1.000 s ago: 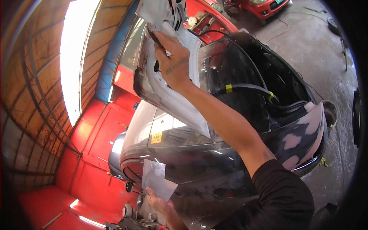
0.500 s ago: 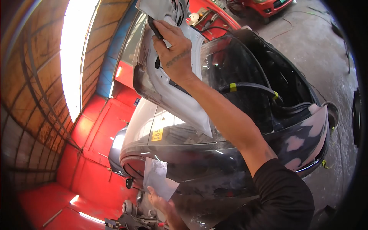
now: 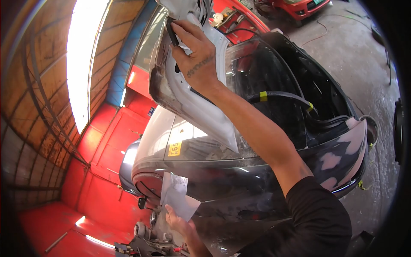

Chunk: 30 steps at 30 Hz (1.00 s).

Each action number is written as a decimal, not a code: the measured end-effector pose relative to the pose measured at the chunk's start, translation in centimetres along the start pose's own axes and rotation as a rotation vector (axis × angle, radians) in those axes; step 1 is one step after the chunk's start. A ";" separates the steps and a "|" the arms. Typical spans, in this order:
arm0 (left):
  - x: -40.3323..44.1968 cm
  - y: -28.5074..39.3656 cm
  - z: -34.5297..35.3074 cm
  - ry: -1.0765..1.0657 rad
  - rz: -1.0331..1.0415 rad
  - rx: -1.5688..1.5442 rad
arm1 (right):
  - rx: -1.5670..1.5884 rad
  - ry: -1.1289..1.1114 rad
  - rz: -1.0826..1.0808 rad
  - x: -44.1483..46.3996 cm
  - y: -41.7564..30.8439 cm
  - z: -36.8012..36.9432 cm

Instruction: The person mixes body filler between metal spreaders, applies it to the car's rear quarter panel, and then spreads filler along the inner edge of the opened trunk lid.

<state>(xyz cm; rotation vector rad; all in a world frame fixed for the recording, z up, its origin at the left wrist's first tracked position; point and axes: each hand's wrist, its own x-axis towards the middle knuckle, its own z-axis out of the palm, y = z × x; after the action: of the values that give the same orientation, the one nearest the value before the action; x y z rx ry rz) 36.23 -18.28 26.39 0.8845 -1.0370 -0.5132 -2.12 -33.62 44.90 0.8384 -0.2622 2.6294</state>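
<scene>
Near the top, my right hand (image 3: 198, 60) presses a narrow black block (image 3: 172, 32) against the edge of a white car panel (image 3: 201, 115), which stands raised beside the dark car. Its fingers and thumb are wrapped round the block, and the panel's inner side has dark openings. Lower down, my left hand (image 3: 177, 220) holds thin grey sheets (image 3: 180, 199) by their lower end, in front of the car's dark side (image 3: 239, 184). The sheets are creased, with a shiny upper part.
The dark car has a yellow sticker (image 3: 174, 148) on its glass, a hose with yellow tape (image 3: 282, 97) and pinkish patches (image 3: 330, 161) at its right end. A red car (image 3: 299, 9) stands at the top right. Metal parts (image 3: 143, 240) lie at the bottom.
The right hand and black block have moved slightly right and down over the second. The left hand still holds the sheets, nearly unmoved. The view has shifted a little.
</scene>
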 end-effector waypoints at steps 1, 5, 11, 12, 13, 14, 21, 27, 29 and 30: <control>0.0 0.0 0.0 -0.001 -0.001 0.007 | -0.002 -0.007 0.011 -0.1 -0.1 0.0; 0.1 0.1 0.4 0.011 -0.001 0.038 | -0.011 -0.029 0.020 -0.8 -0.4 0.2; 0.1 0.2 0.5 -0.001 0.002 0.033 | -0.009 -0.029 -0.023 -1.9 -0.3 0.5; 0.1 0.2 0.5 -0.002 0.004 0.033 | -0.005 -0.028 -0.019 -2.1 -0.3 0.6; 0.0 0.3 0.5 -0.002 0.008 0.035 | -0.004 -0.029 -0.025 -2.2 -0.4 0.6; 0.0 0.3 0.5 -0.001 0.013 0.038 | -0.004 -0.029 -0.030 -2.3 -0.4 0.6; -0.1 0.2 0.0 0.023 0.020 0.036 | -0.011 -0.041 -0.047 -3.2 -0.7 0.9; 0.0 0.3 -0.6 -0.010 0.023 0.035 | -0.001 -0.059 -0.013 -4.3 -0.8 1.1; -0.1 0.3 -0.7 0.032 0.018 0.052 | 0.004 -0.056 -0.004 -4.5 -1.0 1.2; -0.1 0.3 -0.8 0.053 0.016 0.060 | 0.006 -0.054 0.001 -4.6 -1.1 1.3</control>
<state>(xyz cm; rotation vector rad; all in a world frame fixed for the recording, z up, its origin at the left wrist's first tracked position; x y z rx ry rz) 36.85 -17.74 26.39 0.9374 -1.0145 -0.4447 2.42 -34.31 43.29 0.9123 -0.2691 2.6124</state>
